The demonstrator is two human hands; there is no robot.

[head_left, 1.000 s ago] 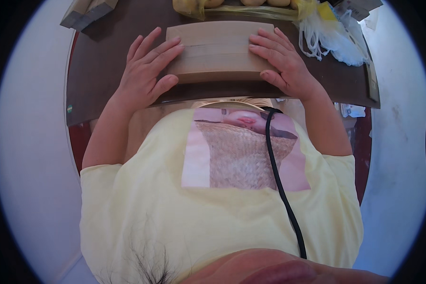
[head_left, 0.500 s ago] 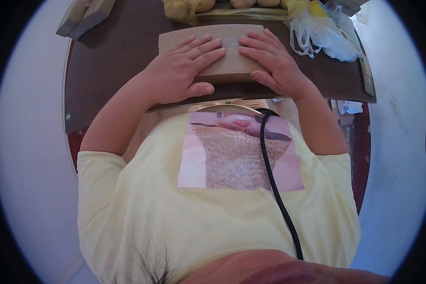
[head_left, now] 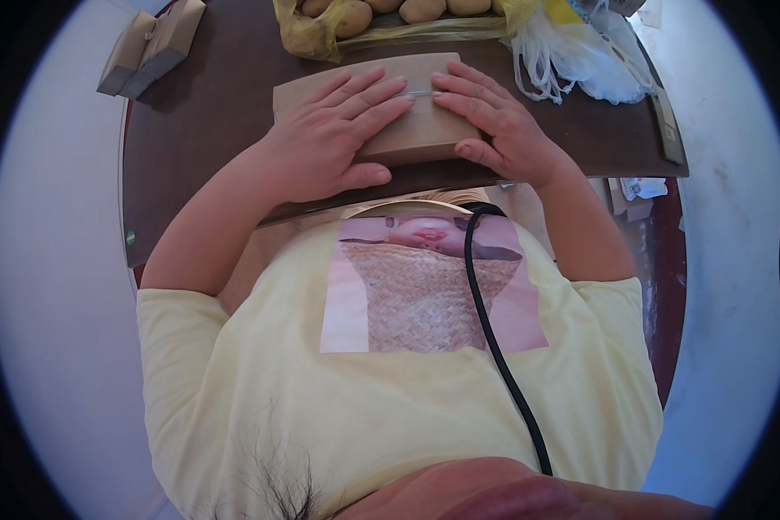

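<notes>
A closed brown cardboard box (head_left: 420, 130) lies near the front edge of the dark brown table (head_left: 208, 113). My left hand (head_left: 334, 134) rests on the left part of its top, fingers spread and stretched toward the middle, the thumb pointing right along the near side. On the right part lies my right hand (head_left: 503, 121), its fingers also spread and reaching inward, the thumb by the near edge. Between the two sets of fingertips a shiny strip, like clear tape, shows on the box top. Neither hand is wrapped round anything.
Beyond the box is a yellow plastic bag (head_left: 407, 36) with several potatoes (head_left: 423, 9). White plastic bags (head_left: 589, 61) lie at the back right. Folded cardboard pieces (head_left: 160, 48) stand at the far left, and a flat cardboard piece (head_left: 667, 126) sits at the right edge.
The view has shifted slightly, so more of the potatoes shows and the box appears a little lower and farther left. Both hands stay spread on the box.
</notes>
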